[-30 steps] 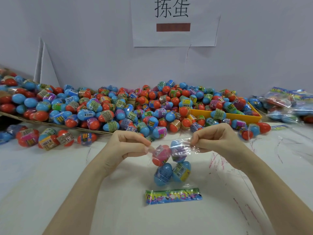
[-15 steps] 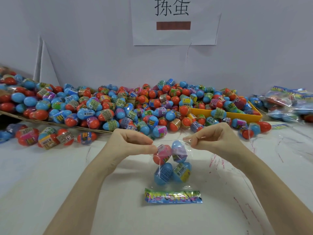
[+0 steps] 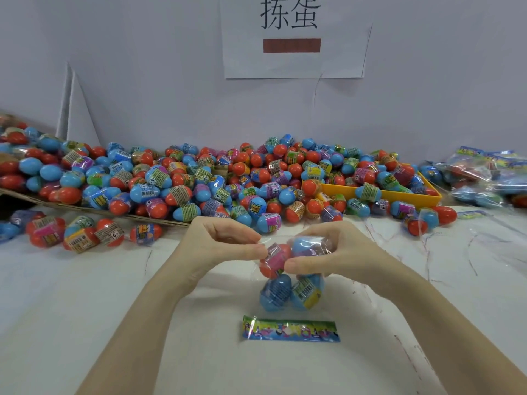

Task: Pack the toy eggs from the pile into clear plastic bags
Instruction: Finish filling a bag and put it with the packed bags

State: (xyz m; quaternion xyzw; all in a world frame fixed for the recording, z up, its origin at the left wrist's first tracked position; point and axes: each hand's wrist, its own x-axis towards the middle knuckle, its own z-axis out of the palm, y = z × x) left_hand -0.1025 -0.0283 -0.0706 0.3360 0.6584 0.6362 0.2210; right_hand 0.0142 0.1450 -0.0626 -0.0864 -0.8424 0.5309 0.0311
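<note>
Both hands gripped the clear bag just above the printed strip: the left hand pinched its mouth, the right hand curled round its upper eggs. Four eggs sat inside. To close it well, the mouth probably needed gathering tight above the eggs. Beyond the bag lay the egg pile, the yellow tray and packed bags.

One view only, head-worn, wide-angle, looking forward and down from close above the white marbled tabletop. Both forearms run up from the bottom edge to mid-frame. It faces the pale grey wall behind, whose white paper sign sits top centre.
</note>
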